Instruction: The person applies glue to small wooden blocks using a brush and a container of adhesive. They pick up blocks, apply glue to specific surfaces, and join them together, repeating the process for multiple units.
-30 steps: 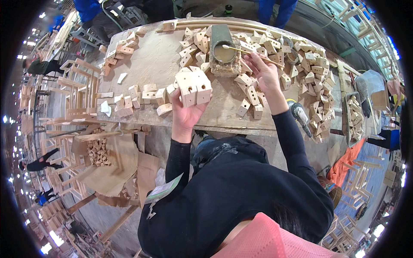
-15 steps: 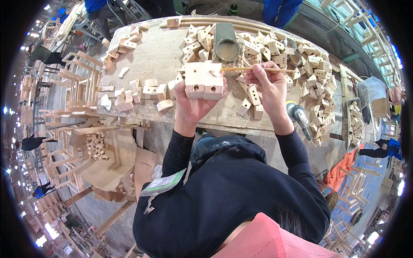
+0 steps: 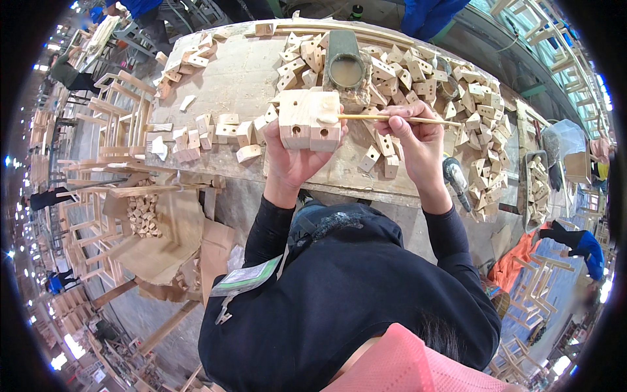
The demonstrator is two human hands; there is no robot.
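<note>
My left hand is closed around two pale wooden blocks held side by side, with drilled holes facing me and on top. A smear of putty-like paste shows on the right block. My right hand pinches a thin wooden stick held level. Its left tip touches the right block at the paste. Beyond the blocks stands a dark green container whose round opening holds a tan substance.
Many drilled wooden blocks lie heaped at the right of the worktable, with more along its left front. A power sander rests at the right front edge. Chair frames and a cardboard box of small blocks stand left.
The stick's left tip has moved down the right block's top, nearer the front holes. My right hand has shifted slightly right and down. The paste now looks more spread out.
</note>
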